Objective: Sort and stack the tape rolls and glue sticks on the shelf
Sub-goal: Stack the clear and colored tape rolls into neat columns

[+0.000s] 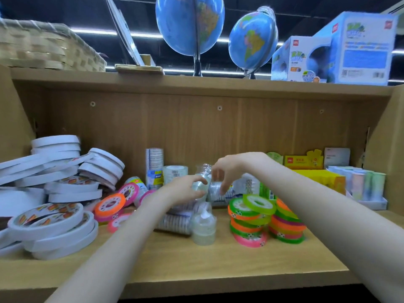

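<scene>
Two bare forearms enter from the lower edge of the head view and end in the left hand (183, 190) and the right hand (229, 169). No sleeve, cuff or glove covers either arm along its visible length. The wrists carry no watch, band or bracelet, and the fingers show no rings. Motion blur softens the fingertips, so nail detail cannot be told.

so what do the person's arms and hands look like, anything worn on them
Both forearms are bare as far as the frame shows: no sleeves in view. The left hand and right hand wear no gloves, and no watch or bracelet shows at either wrist. Rings cannot be ruled out; the fingers are blurred.
</scene>
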`<state>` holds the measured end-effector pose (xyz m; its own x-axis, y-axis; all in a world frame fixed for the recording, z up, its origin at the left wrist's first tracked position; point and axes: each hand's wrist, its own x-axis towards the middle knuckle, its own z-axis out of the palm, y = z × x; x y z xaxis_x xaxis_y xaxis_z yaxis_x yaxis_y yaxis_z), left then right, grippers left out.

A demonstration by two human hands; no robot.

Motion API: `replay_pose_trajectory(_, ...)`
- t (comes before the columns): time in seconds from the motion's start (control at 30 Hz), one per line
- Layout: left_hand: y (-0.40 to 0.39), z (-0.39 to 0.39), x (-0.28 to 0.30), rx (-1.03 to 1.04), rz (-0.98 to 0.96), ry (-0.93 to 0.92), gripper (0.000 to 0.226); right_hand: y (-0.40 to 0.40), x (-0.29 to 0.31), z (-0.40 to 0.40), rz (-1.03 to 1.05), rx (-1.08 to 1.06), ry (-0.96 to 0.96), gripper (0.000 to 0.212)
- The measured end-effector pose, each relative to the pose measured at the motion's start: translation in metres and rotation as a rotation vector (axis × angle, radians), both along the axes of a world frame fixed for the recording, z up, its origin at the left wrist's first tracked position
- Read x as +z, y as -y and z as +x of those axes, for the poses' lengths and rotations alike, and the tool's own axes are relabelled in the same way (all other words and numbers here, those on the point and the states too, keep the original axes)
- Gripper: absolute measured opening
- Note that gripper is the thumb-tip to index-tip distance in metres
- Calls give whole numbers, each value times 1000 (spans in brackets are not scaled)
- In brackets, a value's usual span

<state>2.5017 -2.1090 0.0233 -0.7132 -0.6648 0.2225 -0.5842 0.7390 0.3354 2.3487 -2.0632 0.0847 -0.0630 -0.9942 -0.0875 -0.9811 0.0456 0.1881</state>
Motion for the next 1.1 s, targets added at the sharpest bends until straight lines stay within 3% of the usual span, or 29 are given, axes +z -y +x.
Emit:
replay_pose_trajectory(0.1, 8, -7, -4, -18, 23, -27, 59, 23, -5, -3, 106, -20, -43, 54)
replay_pose_trajectory(0.3, 25, -17, -17, -43, 0, -203, 93, 27, -14, -16, 8, 13, 83, 47)
replay_pose_trajectory(0.43, 25, -7, -17, -45, -2, -369, 102, 23, -14, -13, 91, 48, 144, 59)
replay_pose_trajectory(0.57, 18, 8, -15, 47, -135, -615, 99, 27, -17, -3, 161, 63, -31, 58)
replay_pose_trajectory(0.7, 22, 29, -19, 103, -179, -727, 88, 28, -25, 4, 107, 102, -150, 48)
replay_pose_trajectory(0.8, 25, 34, -20, 130, -132, -738, 68, 21, -13, -4, -43, 106, -23, 45)
replay_pose_trajectory(0.9, 27, 36, -19, 128, -136, -738, 56, 11, 6, -15, -242, 97, 304, 40)
replay_pose_trajectory(0.97, 29, 39, -19, 134, -119, -747, 51, 7, 8, -10, -249, 127, 452, 37)
replay_pose_trajectory(1.1, 30, 46, -23, 150, -73, -715, 43, 16, -5, 8, -189, 179, 427, 39)
